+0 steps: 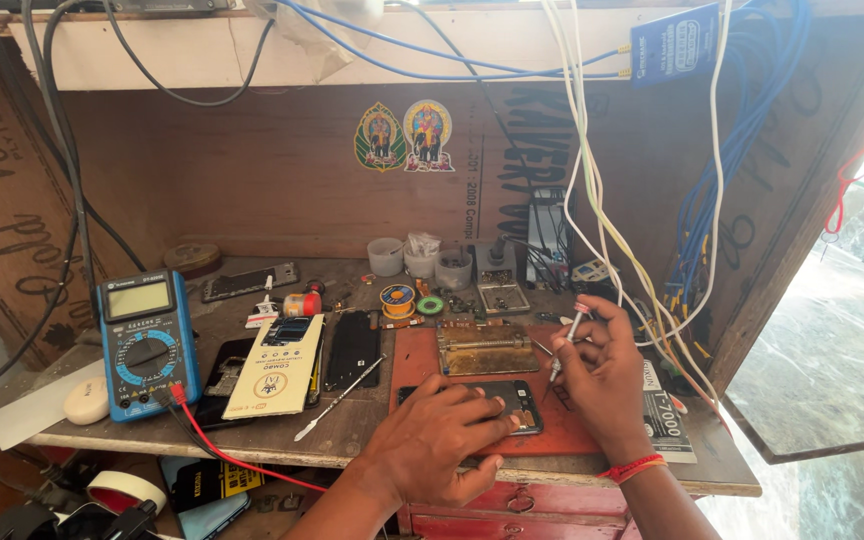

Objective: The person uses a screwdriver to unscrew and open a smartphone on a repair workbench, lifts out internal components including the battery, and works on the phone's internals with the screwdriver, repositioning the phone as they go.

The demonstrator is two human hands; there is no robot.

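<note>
The opened phone [497, 405] lies on the red work mat [422, 365], directly in front of the metal holding fixture [485, 349]. The left hand [432, 440] rests flat on the phone, fingers spread, pressing it down. The right hand [602, 375], right of the phone, pinches a thin screwdriver [564, 350] between closed fingertips, its tip pointing down toward the phone's right edge.
</note>
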